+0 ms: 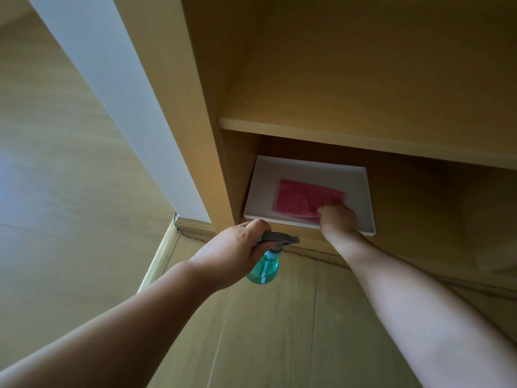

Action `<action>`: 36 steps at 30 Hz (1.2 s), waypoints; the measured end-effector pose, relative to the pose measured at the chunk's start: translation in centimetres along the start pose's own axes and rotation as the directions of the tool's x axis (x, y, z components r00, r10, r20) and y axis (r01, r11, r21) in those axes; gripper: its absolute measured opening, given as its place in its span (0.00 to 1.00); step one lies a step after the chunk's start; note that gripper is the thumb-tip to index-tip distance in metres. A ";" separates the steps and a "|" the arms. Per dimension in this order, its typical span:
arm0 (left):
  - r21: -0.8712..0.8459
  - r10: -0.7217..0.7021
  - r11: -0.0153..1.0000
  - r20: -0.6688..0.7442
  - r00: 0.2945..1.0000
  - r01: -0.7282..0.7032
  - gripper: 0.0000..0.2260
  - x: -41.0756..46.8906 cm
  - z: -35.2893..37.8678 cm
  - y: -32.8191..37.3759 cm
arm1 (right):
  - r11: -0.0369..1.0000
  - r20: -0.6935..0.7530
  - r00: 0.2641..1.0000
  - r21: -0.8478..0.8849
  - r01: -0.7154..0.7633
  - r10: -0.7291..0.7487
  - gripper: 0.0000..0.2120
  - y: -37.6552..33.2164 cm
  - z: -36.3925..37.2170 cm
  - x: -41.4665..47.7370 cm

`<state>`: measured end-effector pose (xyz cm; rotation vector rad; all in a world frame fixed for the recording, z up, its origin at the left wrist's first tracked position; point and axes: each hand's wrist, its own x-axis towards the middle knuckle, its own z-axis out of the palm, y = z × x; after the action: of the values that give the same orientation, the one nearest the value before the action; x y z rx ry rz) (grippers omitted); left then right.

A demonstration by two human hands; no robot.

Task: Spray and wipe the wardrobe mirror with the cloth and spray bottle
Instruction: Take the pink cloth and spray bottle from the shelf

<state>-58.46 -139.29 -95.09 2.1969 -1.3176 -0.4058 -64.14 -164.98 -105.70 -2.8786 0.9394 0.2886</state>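
My left hand (pixel 237 250) grips a teal spray bottle (pixel 265 268) by its grey trigger head, held just in front of the wardrobe's bottom shelf. My right hand (pixel 338 221) reaches into the lower compartment and pinches the near right corner of a folded pink cloth (pixel 302 201). The cloth lies in a shallow white tray (pixel 361 203) on the bottom shelf. No mirror shows in this view.
The wooden wardrobe has an upper shelf board (pixel 349 137) right above the tray and a side panel (pixel 195 121) at the left. A white wall (pixel 112 74) stands beside it. Pale wood floor (pixel 265 331) lies below, with a striped cord (pixel 190 236) along the skirting.
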 end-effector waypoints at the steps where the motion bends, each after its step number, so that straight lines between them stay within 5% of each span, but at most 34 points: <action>1: -0.003 0.001 1.000 0.005 1.000 -0.001 0.11 0.1 0.0 0.1 | 1.000 -0.021 1.000 -0.006 0.010 -0.010 0.17 0.1 0.0 0.0; 9: 0.071 0.000 0.997 0.031 1.000 -0.003 0.11 1.0 0.3 1.2 | 0.961 -0.192 0.980 0.254 0.107 -0.058 0.13 -0.1 -2.3 -2.5; 16: 0.043 0.139 0.989 -0.016 0.990 -0.138 0.11 2.6 0.8 4.1 | 0.659 -0.296 0.955 0.717 0.227 -0.007 0.09 1.4 -7.0 -8.7; 24: -0.004 0.171 0.985 0.041 0.984 -0.171 0.10 3.7 0.2 9.5 | 0.585 -0.597 0.802 0.646 0.490 -0.013 0.06 2.0 -12.9 -14.0; 29: -0.136 0.359 0.920 -0.075 0.930 -0.366 0.08 4.1 -1.2 13.2 | 0.457 -0.653 0.758 0.671 0.583 -0.008 0.06 2.5 -16.4 -16.3; 36: -0.117 0.381 0.909 -0.150 0.912 -0.399 0.08 5.4 -4.2 17.8 | 0.381 -0.703 0.709 0.672 0.635 0.058 0.08 4.0 -21.2 -17.5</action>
<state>-66.50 -149.49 -81.16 1.7512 -1.5608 -0.1979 -77.17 -161.40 -81.51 -1.9401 0.3023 -1.0182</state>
